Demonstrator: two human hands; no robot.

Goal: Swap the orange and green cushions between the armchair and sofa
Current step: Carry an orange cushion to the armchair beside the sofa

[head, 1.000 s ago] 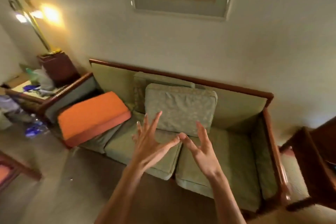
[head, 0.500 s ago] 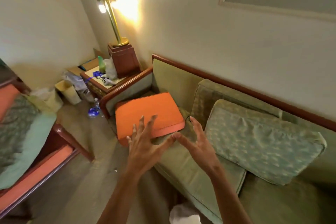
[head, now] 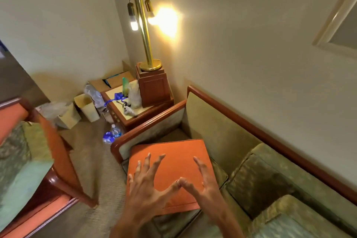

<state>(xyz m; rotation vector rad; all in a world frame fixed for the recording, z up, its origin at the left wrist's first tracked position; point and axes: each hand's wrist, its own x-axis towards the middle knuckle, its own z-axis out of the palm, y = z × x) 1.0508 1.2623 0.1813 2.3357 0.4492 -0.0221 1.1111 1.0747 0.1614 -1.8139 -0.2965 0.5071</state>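
- The orange cushion (head: 170, 168) lies flat on the sofa (head: 222, 121), at the end by the wooden armrest, lower centre of the frame. It sits directly ahead of and beneath both my hands.
- My left hand (head: 148, 185) is spread wide, fingers splayed over the cushion's left half, holding nothing. Whether the fingertips already press the fabric I cannot tell.
- My right hand (head: 202, 181) is just as open and empty, over the cushion's right half. The two thumbs meet, tip to tip, near the cushion's near edge.
- The cushion is close to square, so it has no marked long axis. Its near corner points toward me at the bottom of the frame and its far edge runs toward the armrest and sofa back.
- Neither hand is clearly nearer; they sit about evenly either side of the middle. I judge this a two-handed lift, each hand sliding outward to its own side edge.
- The armchair (head: 63, 164), with a green cushion (head: 21, 168) on it, stands at the left edge of the frame, apart from the sofa across a strip of carpet. The carry should therefore go leftward.
- Another green cushion (head: 301, 218) leans on the sofa at lower right, clear of my hands.
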